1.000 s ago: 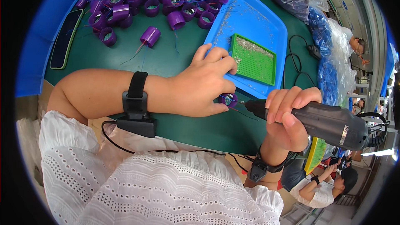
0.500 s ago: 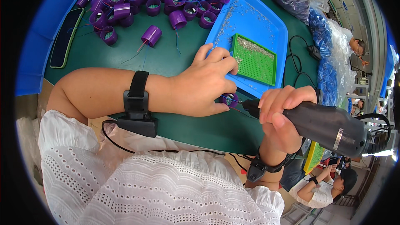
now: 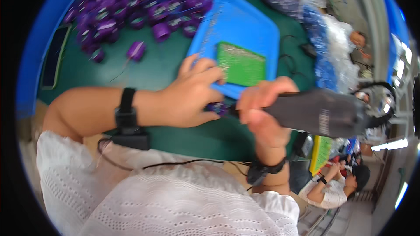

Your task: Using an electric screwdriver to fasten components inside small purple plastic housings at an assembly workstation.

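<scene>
My left hand (image 3: 190, 94) rests on the green table and pinches a small purple ring-shaped part (image 3: 217, 108) near the front edge of a blue tray (image 3: 258, 30). My right hand (image 3: 262, 109) is wrapped around a black electric screwdriver (image 3: 319, 111), whose tip points left at the purple part. A green circuit board (image 3: 241, 64) lies in the tray just beyond my left fingers. The picture is blurred by motion.
A heap of purple ring parts (image 3: 135, 4) covers the far left of the table, one lying apart (image 3: 136, 50). A dark phone (image 3: 53, 57) lies at the left edge. Plastic bags (image 3: 323, 30) sit on the right. Another person (image 3: 332, 183) sits lower right.
My right hand with the screwdriver has shifted up and closer to the purple part. My left hand has stayed on the part. The view has moved slightly.
</scene>
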A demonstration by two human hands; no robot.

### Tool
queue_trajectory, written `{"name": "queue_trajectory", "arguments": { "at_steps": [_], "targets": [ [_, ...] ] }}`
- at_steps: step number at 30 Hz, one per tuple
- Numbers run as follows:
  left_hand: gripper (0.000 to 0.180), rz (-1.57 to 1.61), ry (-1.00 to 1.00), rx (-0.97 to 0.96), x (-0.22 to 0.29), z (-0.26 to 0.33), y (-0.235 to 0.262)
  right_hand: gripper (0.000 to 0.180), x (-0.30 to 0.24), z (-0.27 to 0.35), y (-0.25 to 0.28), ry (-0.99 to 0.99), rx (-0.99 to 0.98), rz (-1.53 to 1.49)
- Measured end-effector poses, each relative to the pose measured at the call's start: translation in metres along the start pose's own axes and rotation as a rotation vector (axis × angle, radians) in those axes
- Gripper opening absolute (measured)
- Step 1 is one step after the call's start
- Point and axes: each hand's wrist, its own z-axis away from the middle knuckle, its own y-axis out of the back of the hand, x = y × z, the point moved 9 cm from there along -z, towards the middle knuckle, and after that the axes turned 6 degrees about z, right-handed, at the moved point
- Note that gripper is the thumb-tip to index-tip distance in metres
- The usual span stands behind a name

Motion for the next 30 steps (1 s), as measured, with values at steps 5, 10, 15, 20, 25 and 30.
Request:
{"name": "queue_trajectory", "arguments": {
  "at_steps": [5, 10, 15, 20, 25, 30],
  "targets": [
    [0.026, -0.034, 0.040, -0.030, 0.001, 0.005, -0.001, 0.027, 0.014, 0.005, -0.004, -0.041, 0.019, 0.141],
    [0.027, -0.039, 0.048, -0.024, 0.002, 0.002, -0.002, 0.027, 0.009, 0.003, 0.001, -0.080, 0.103, 0.089],
    [0.027, -0.081, 0.054, -0.050, -0.001, 0.000, -0.001, 0.025, -0.035, -0.003, 0.030, 0.176, 0.172, -0.126],
    [0.036, -0.107, 0.001, -0.098, 0.008, -0.004, 0.002, 0.023, -0.036, -0.005, 0.076, 0.302, 0.397, -0.214],
    [0.038, -0.284, -0.075, -0.106, 0.029, -0.003, 0.019, 0.015, 0.010, 0.007, 0.113, 0.213, 0.594, -0.352],
    [0.033, -0.314, -0.048, -0.165, 0.011, 0.023, 0.050, 0.014, 0.031, 0.011, 0.121, 0.148, 0.646, -0.424]
  ]
}}
